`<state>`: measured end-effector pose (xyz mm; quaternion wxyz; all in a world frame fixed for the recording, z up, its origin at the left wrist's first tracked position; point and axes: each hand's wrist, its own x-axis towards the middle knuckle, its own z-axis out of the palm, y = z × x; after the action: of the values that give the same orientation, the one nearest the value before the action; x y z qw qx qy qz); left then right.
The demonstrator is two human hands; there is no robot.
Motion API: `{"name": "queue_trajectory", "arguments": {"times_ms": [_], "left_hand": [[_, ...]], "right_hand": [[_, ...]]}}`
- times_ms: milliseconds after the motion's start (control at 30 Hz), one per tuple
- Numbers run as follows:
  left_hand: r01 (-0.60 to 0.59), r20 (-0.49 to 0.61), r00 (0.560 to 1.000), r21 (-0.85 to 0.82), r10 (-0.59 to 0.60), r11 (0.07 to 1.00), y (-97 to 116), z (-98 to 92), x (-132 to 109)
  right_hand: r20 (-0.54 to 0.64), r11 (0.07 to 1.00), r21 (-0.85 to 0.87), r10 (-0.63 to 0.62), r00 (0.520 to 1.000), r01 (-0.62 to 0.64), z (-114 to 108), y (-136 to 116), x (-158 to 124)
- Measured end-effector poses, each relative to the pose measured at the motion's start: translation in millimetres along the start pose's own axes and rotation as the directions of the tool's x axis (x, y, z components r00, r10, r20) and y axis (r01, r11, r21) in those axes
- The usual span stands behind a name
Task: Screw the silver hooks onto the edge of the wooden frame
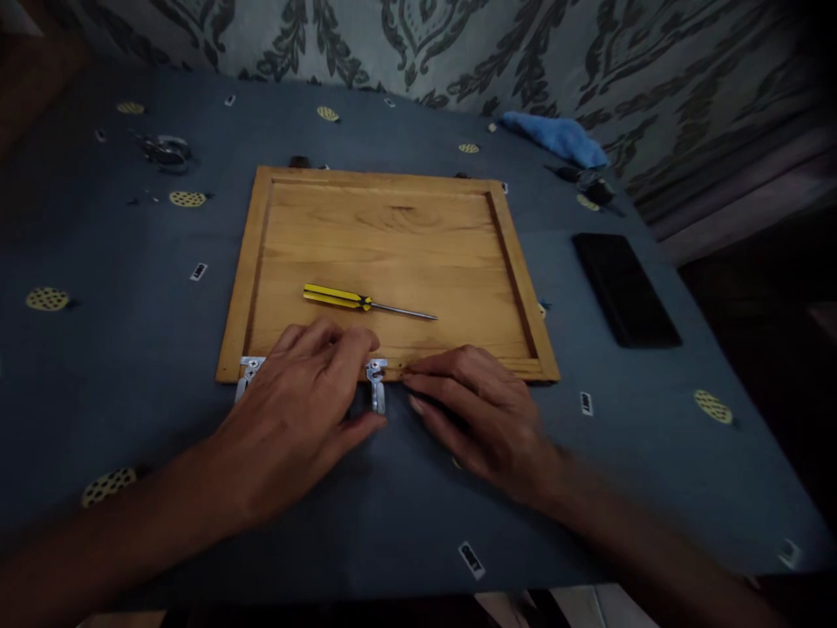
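A framed wooden panel (385,235) lies flat with its long side toward me. A silvery metal bracket (377,384) with screws sits at its near edge; its other end, or a second bracket (250,371), shows left of my left hand (301,392). That hand is bent over the edge and hides the part between, its thumb beside the right bracket. My right hand (480,410) has its fingertips together at the edge, right of the bracket, beside small holes. Anything pinched there is hidden. A screwdriver (366,301) with a yellow and black handle rests on the panel.
A dark patterned cloth covers the table (98,366). A black phone-like slab (624,288) lies on the right. Behind are a blue cloth (555,135) and a dark tool-like item (592,183). Metal pieces (166,153) lie at the back left. A patterned curtain hangs behind.
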<state>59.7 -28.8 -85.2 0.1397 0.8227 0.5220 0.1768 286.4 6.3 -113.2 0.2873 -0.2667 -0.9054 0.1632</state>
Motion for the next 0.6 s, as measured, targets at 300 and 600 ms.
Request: {"name": "queue_trajectory", "arguments": {"times_ms": [300, 600], "left_hand": [[0.031, 0.021, 0.999, 0.0, -0.031, 1.0, -0.1, 0.9, -1.8], [0.016, 0.005, 1.0, 0.007, -0.016, 1.0, 0.1, 1.8, -1.2]], "right_hand": [[0.045, 0.987, -0.095, -0.127, 0.991, 0.131, 4.2, 4.4, -1.6], [0.063, 0.981, -0.094, -0.165, 0.984, 0.17, 6.9, 9.1, -0.9]]}}
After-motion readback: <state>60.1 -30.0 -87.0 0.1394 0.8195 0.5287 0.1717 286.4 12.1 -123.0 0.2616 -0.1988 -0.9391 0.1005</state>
